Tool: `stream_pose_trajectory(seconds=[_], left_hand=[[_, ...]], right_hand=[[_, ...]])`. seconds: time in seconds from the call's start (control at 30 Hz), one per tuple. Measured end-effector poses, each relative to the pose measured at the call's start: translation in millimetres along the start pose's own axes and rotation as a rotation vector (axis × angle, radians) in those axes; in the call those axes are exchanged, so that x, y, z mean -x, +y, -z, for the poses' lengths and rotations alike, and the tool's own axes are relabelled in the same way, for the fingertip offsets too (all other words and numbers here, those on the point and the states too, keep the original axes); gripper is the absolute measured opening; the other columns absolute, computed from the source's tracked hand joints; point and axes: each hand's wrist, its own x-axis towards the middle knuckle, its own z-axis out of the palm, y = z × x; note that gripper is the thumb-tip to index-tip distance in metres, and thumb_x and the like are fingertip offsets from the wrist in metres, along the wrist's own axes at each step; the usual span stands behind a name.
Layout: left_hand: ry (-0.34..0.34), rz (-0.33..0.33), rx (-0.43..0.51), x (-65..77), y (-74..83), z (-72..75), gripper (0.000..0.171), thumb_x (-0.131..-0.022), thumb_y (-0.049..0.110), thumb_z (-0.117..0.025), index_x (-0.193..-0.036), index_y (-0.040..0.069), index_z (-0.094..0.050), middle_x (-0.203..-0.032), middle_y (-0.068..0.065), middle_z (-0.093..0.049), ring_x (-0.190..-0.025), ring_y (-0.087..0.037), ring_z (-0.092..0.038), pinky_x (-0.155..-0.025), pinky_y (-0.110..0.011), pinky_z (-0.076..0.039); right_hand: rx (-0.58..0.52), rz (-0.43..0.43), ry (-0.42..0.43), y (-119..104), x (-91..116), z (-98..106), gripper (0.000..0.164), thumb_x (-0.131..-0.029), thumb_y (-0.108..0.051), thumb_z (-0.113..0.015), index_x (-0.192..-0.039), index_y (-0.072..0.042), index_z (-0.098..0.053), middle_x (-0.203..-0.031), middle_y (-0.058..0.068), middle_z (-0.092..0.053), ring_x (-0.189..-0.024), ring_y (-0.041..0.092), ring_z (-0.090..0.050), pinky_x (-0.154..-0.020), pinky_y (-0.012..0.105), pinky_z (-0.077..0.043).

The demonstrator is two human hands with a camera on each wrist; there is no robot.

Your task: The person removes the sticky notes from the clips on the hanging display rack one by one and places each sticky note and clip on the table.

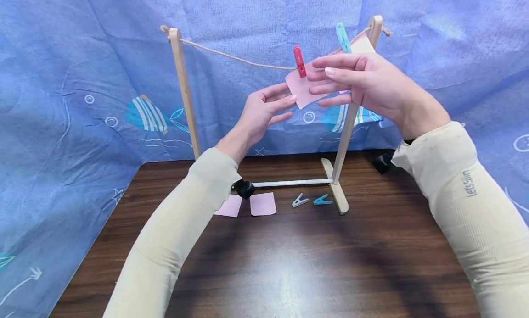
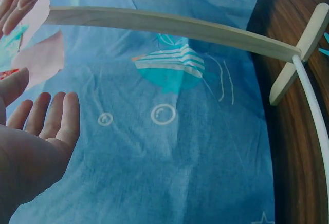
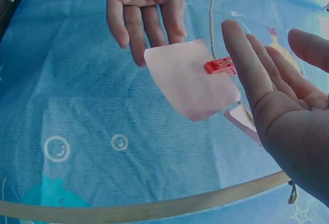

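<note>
Pink note (image 1: 298, 86) hung toward the rope's (image 1: 264, 65) right end.
Left hand (image 1: 261, 108) and right hand (image 1: 368, 81) flanked it, fingers apart (red clip (image 1: 300, 61) above); any contact was unclear.

The paper (image 1: 301, 89) is pink, its clothespin (image 1: 299, 61) red, the table (image 1: 281, 263) brown, the cloth (image 1: 231, 15) blue with striped fish (image 1: 146, 115).

A dark brown wood-grain table (image 1: 330, 263) shows a glossy patch of light toward its near edge. Beside its far edge stands a wooden rack, its right foot (image 1: 340, 198) lying flat and pointing from the far edge toward the near one. Left of that foot, in a row along the far edge, lie a blue clothespin (image 1: 322, 200), a whitish clothespin (image 1: 299, 200) and two pink paper squares (image 1: 263, 204), the leftmost partly hidden.
</note>
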Motion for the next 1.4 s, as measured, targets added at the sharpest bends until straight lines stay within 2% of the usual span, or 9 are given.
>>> stream_pose_trajectory(seconds=[0.17, 0.27, 0.5, 0.6, 0.77, 0.97, 1.17, 1.4], left_hand=[[-0.008, -0.009, -0.016, -1.3, -0.6, -7.2, 0.045, -0.092, 0.006, -0.076, -0.134, 0.002, -0.063, -0.121, -0.013, -0.07, -0.106, -0.027, -0.069, -0.096, -0.046, -0.055], [-0.01, -0.016, -0.027, -2.0, -1.0, -9.5, 0.042, -0.092, 0.006, -0.076, -0.132, 0.002, -0.064, -0.119, -0.014, -0.07, -0.104, -0.026, -0.07, -0.096, -0.046, -0.055], [0.013, -0.011, -0.018, -5.0, -1.3, -15.5, 0.036, -0.092, 0.002, -0.074, -0.128, -0.001, -0.066, -0.114, -0.016, -0.071, -0.094, -0.024, -0.071, -0.09, -0.043, -0.058], [0.034, -0.014, -0.022, -5.0, -0.2, -16.6, 0.035, -0.092, -0.001, -0.073, -0.127, -0.003, -0.066, -0.111, -0.017, -0.071, -0.086, -0.021, -0.07, -0.086, -0.04, -0.06], [0.053, -0.026, -0.056, -4.0, 1.5, -12.4, 0.035, -0.093, -0.004, -0.07, -0.127, -0.004, -0.065, -0.109, -0.018, -0.071, -0.084, -0.019, -0.069, -0.084, -0.037, -0.061], [0.073, -0.029, -0.106, -1.9, 3.9, -5.0, 0.033, -0.093, -0.003, -0.07, -0.126, -0.005, -0.066, -0.109, -0.018, -0.071, -0.084, -0.018, -0.069, -0.084, -0.038, -0.061], [0.1, -0.05, -0.21, 0.9, 8.5, -2.3, 0.033, -0.093, 0.0, -0.072, -0.125, -0.003, -0.067, -0.105, -0.016, -0.071, -0.083, -0.017, -0.069, -0.084, -0.039, -0.061], [0.11, -0.065, -0.224, 1.0, 12.9, -2.4, 0.032, -0.093, 0.0, -0.072, -0.124, -0.003, -0.068, -0.103, -0.015, -0.071, -0.086, -0.019, -0.07, -0.09, -0.046, -0.058]], right_hand=[[0.003, 0.003, -0.072, -7.7, 6.6, -4.0, 0.039, -0.105, -0.002, -0.05, -0.144, 0.006, -0.049, -0.139, 0.026, -0.056, -0.116, 0.039, -0.065, -0.094, 0.048, -0.053], [0.028, 0.006, -0.081, -12.2, 7.6, -6.5, 0.041, -0.105, -0.001, -0.051, -0.144, 0.008, -0.048, -0.138, 0.027, -0.057, -0.114, 0.038, -0.066, -0.094, 0.048, -0.052], [0.081, -0.011, 0.035, -16.3, -0.4, -6.6, 0.039, -0.101, -0.004, -0.061, -0.138, 0.005, -0.056, -0.133, 0.028, -0.06, -0.108, 0.035, -0.069, -0.091, 0.043, -0.054], [0.099, -0.015, 0.088, -13.7, -7.1, -4.7, 0.045, -0.098, -0.006, -0.065, -0.14, 0.005, -0.053, -0.133, 0.027, -0.06, -0.108, 0.035, -0.07, -0.091, 0.042, -0.055], [0.058, -0.006, 0.155, -5.5, -16.3, -2.4, 0.049, -0.097, -0.004, -0.067, -0.141, 0.007, -0.05, -0.128, 0.024, -0.064, -0.107, 0.032, -0.071, -0.088, 0.04, -0.057], [-0.039, 0.044, 0.218, -0.2, -22.5, -2.1, 0.035, -0.096, 0.002, -0.066, -0.13, 0.007, -0.061, -0.123, 0.025, -0.067, -0.111, 0.033, -0.069, -0.088, 0.042, -0.057], [-0.108, 0.072, 0.265, -0.2, -25.0, -3.6, 0.031, -0.094, 0.009, -0.066, -0.125, 0.007, -0.064, -0.126, 0.023, -0.066, -0.117, 0.033, -0.066, -0.088, 0.044, -0.057], [-0.053, 0.042, 0.27, -2.6, -26.2, -4.4, 0.036, -0.093, 0.006, -0.069, -0.128, 0.006, -0.063, -0.132, 0.02, -0.064, -0.126, 0.031, -0.059, -0.086, 0.042, -0.057]])
